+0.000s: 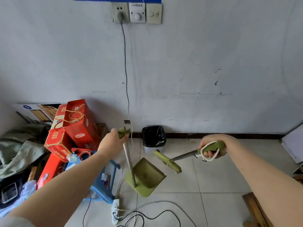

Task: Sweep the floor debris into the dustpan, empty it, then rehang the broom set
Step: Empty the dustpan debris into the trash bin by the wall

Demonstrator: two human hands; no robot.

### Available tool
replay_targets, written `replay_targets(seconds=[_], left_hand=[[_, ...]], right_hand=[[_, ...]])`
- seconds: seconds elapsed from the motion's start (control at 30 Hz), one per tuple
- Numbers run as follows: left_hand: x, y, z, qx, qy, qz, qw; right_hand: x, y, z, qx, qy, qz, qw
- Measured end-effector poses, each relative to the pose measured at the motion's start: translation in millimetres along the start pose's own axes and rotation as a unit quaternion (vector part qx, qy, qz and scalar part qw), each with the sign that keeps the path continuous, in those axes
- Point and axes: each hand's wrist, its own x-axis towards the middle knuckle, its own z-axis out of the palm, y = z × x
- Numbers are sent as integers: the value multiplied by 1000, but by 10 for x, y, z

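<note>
My left hand (113, 141) grips the green top of the dustpan's long handle. The green dustpan (146, 175) stands on the tiled floor below it, its toothed opening facing up and to the right. My right hand (211, 147) is closed on the green grip of the broom, with a white hanging loop around the fingers. The metal broom shaft slants down and left to the green broom head (167, 161), which hovers just right of the dustpan's rim. A bin with a black liner (153, 136) stands against the wall behind both.
Red gift boxes (72, 128) and cloth are piled at the left. A blue plastic stool (105, 185) stands next to the dustpan. A power strip (115, 210) and black and white cables lie on the floor in front. A wooden piece (255, 210) sits at the lower right.
</note>
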Motion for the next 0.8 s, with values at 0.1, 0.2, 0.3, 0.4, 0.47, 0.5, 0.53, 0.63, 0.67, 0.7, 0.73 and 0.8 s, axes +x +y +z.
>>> replay_targets(seconds=[0.1, 0.2, 0.3, 0.4, 0.47, 0.5, 0.53, 0.63, 0.67, 0.7, 0.73, 0.8], left_hand=[[44, 129, -204, -21, 23, 16, 999], [23, 343, -282, -50, 30, 26, 998], [20, 654, -262, -82, 33, 46, 995], [64, 947, -186, -131, 16, 52, 990], [127, 1050, -122, -166, 9, 48, 985], [178, 1080, -99, -174, 7, 44, 984], [228, 1087, -83, -180, 8, 36, 983], [441, 1052, -66, -228, 18, -11, 973], [520, 1028, -61, -245, 20, -30, 969], [591, 998, -51, -263, 20, -52, 963], [668, 968, -45, -282, 20, -77, 956], [788, 898, -19, -322, 25, -131, 937]], right_hand=[[-164, 168, -230, 14, 24, -7, 1000], [-264, 256, -346, 14, 43, -16, 999], [-308, 288, -404, 35, 57, -29, 997], [-342, 331, -468, 67, 67, -41, 995], [-346, 383, -527, 98, 78, -51, 991], [-343, 408, -560, 116, 85, -54, 988], [-342, 430, -580, 130, 89, -55, 986], [-350, 453, -600, 173, 91, -59, 979], [-344, 462, -605, 193, 89, -61, 975], [-343, 483, -611, 213, 86, -64, 971], [-345, 496, -617, 233, 82, -65, 967], [-364, 518, -628, 261, 77, -66, 960]])
